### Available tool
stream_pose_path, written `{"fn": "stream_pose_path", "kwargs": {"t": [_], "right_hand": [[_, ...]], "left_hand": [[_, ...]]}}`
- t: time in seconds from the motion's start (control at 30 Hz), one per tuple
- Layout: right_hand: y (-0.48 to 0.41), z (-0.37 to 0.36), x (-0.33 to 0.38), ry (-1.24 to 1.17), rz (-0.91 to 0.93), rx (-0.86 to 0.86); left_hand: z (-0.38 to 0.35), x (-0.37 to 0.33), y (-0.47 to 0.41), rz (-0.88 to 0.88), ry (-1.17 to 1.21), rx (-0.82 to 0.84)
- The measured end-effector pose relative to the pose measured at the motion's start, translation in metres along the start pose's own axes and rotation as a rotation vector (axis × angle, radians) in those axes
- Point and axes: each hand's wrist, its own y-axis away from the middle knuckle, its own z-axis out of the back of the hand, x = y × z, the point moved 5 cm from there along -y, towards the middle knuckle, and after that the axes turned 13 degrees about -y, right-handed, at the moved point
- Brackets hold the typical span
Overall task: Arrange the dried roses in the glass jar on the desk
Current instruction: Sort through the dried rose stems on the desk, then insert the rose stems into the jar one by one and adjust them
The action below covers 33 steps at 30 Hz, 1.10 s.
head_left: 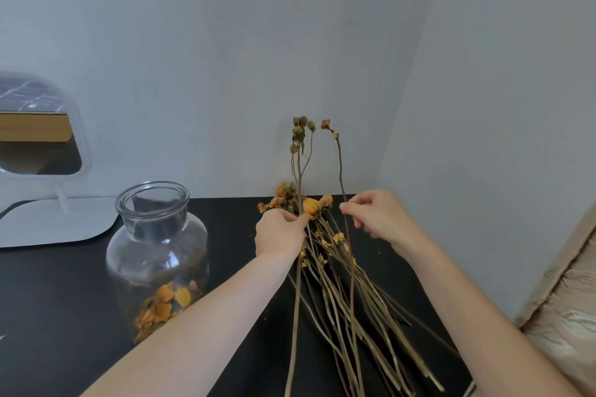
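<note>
Left grip (280, 234): fingers curled round a tall stem (298, 171) just below the flower heads, so its dry buds stand up against the wall.
Right grip (375, 216): thumb and forefinger pinch a thin stem (340, 164); the other fingers are loosely bent and hold nothing.
Roses (335, 271): most lie in a crossed heap on the black tabletop (48, 300), heads toward the wall and cut ends toward the person.
Jar (154, 255): upright on the tabletop left of the heap, near the left forearm. It holds no stems, only loose petals (167, 303) at the bottom.
Snapping risk: the stems look brittle, and pulling one free of the tangle could break it or knock its head off.
Shedding risk: more petals are likely to drop if the heads rub together or scrape the jar's narrow neck.
Tangle risk: lifting the two held stems may drag their neighbours along and scatter them.
Tipping risk: the left forearm would swing close to the jar on the way over; a nudge could topple it, perhaps toward the mirror (38, 138) behind.
Balance risk: the long stems may lean out hard and fan unevenly in the jar.
</note>
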Motion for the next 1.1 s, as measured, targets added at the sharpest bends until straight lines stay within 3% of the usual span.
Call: {"fn": "stream_pose_path", "kwargs": {"t": [0.2, 0.4, 0.57, 0.7, 0.87, 1.1], "right_hand": [[-0.009, 0.021, 0.061, -0.221, 0.114, -0.084], [-0.010, 0.023, 0.137, -0.623, 0.231, -0.091], [-0.009, 0.010, 0.193, -0.774, 0.329, -0.110], [-0.011, -0.011, 0.219, -0.825, 0.379, -0.111], [-0.010, -0.032, 0.240, -0.879, 0.412, -0.119], [-0.008, -0.044, 0.244, -0.839, 0.435, -0.150]], "left_hand": [[0.048, -0.063, 0.011, -0.212, 0.145, -0.002], [0.162, -0.118, 0.013, -0.382, 0.217, -0.111], [0.264, -0.141, 0.023, -0.553, 0.105, -0.351], [0.319, -0.137, 0.022, -0.587, 0.105, -0.508], [0.337, -0.121, 0.017, -0.577, 0.146, -0.586], [0.313, -0.087, 0.003, -0.556, 0.109, -0.536]]}}
